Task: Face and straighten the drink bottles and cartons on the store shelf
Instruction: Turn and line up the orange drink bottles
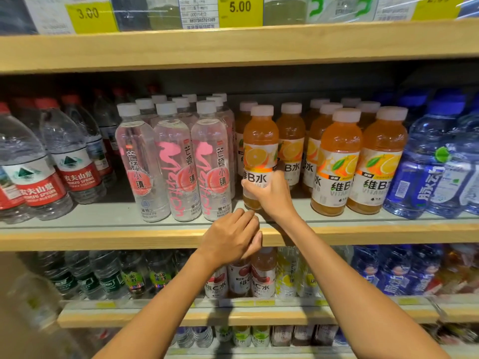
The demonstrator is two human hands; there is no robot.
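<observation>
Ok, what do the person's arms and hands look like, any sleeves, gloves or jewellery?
The left forearm and right forearm are bare, with no sleeve in view. The left hand and right hand wear no gloves; no watch, bracelet or ring shows.

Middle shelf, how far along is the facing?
Done: three clear pink-labelled bottles and two front orange juice bottles with white caps stand forward, labels out. In hand: the right hand grips a third orange bottle; the left hand hovers by the wooden shelf lip. Left: the set-back orange bottle likely needs pulling forward.
</observation>
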